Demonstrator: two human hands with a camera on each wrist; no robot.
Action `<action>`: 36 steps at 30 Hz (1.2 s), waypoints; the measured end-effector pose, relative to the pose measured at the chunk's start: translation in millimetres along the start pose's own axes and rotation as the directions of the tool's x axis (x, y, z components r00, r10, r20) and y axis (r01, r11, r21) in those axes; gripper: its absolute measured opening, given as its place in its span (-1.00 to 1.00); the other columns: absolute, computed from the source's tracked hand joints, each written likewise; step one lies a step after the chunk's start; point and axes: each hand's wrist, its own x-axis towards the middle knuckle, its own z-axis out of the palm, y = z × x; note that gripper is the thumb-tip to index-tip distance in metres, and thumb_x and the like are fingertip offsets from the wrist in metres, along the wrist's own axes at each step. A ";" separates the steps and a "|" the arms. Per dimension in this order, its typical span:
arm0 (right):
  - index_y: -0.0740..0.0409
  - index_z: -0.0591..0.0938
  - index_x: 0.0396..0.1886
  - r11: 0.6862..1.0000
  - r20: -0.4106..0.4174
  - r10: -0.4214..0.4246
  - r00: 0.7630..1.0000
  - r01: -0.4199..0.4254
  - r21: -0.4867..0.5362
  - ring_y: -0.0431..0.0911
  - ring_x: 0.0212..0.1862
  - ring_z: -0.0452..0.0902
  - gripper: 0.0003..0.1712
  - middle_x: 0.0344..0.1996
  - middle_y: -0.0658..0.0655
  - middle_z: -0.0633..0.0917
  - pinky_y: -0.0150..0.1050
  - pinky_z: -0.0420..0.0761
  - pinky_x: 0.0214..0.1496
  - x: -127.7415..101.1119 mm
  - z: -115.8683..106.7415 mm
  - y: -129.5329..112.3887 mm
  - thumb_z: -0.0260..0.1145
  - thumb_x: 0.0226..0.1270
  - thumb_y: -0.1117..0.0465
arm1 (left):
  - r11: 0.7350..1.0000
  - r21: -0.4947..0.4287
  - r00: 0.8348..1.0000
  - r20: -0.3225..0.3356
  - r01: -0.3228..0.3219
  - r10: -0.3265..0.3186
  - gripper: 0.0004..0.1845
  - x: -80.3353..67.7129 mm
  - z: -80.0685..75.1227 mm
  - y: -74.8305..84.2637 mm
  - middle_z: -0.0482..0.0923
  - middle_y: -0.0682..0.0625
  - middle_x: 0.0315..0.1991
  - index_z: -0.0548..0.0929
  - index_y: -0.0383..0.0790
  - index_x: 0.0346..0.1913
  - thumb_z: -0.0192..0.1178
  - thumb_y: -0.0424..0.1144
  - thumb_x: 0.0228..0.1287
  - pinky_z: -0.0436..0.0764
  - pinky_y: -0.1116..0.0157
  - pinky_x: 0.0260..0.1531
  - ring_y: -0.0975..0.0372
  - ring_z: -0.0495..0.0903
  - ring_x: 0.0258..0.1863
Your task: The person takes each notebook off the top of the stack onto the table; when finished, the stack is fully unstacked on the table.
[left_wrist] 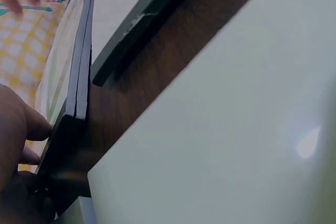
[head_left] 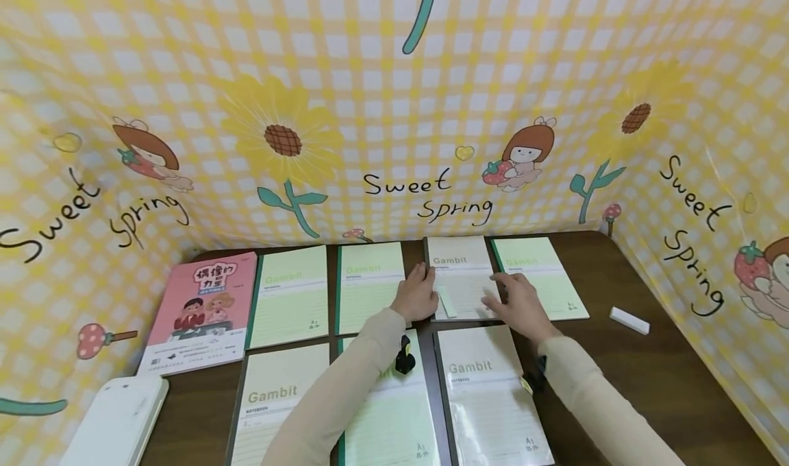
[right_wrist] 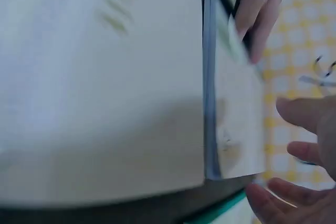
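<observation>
My left hand (head_left: 416,295) is at the dark spine of a pale Gambit notebook (head_left: 465,260) in the back row. In the left wrist view its fingertips (left_wrist: 38,125) rest on the cover, and the spine lies between fingers and thumb. Two page layers show at that notebook's lower edge (left_wrist: 79,85). My right hand (head_left: 519,305) is over the notebook's right side with fingers spread, holding nothing. In the right wrist view its fingers (right_wrist: 299,113) are apart from the cover. A green-spined notebook (head_left: 539,274) lies just beyond the right hand.
More Gambit notebooks, such as the near one (head_left: 493,397), lie in two rows on the dark table (head_left: 653,384). A pink book (head_left: 209,281) is at the left, with a white box-like object (head_left: 114,421) before it. A small white block (head_left: 629,321) lies right. Checked cloth (head_left: 394,109) surrounds the table.
</observation>
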 end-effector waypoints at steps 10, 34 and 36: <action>0.34 0.42 0.13 0.981 0.046 0.172 0.984 -0.167 -0.095 0.29 0.07 0.31 -0.22 -0.01 0.41 0.49 0.12 0.31 0.07 41.9 34.5 9.9 0.45 -0.06 0.03 | 1.000 0.016 0.999 -0.038 0.000 0.000 -0.38 0.9 4.3 -0.4 -0.11 -0.23 0.39 -0.05 -0.32 0.40 -0.22 -0.12 0.37 0.10 -0.05 0.21 0.03 -0.12 0.38; 0.11 0.57 0.01 0.925 -0.030 0.288 0.957 -0.270 0.269 0.07 -0.33 0.41 -0.63 -0.28 0.26 0.53 -0.19 0.42 -0.39 36.2 2.4 23.4 0.28 0.16 0.27 | 0.999 0.033 1.000 -0.016 0.009 -0.008 -0.34 -1.3 2.1 1.7 -0.13 -0.22 0.40 -0.03 -0.38 0.38 -0.17 -0.04 0.39 0.08 -0.02 0.23 0.04 -0.14 0.38; 0.07 0.59 -0.01 0.920 -0.066 0.306 0.950 -0.277 0.275 0.02 -0.21 0.47 -0.64 -0.18 0.22 0.54 -0.20 0.47 -0.33 30.7 -6.2 28.5 0.29 0.14 0.26 | 0.999 0.048 1.000 -0.019 0.009 -0.009 -0.36 -1.2 2.1 1.1 -0.13 -0.23 0.39 -0.01 -0.39 0.37 -0.18 -0.07 0.40 0.09 -0.02 0.22 0.04 -0.14 0.38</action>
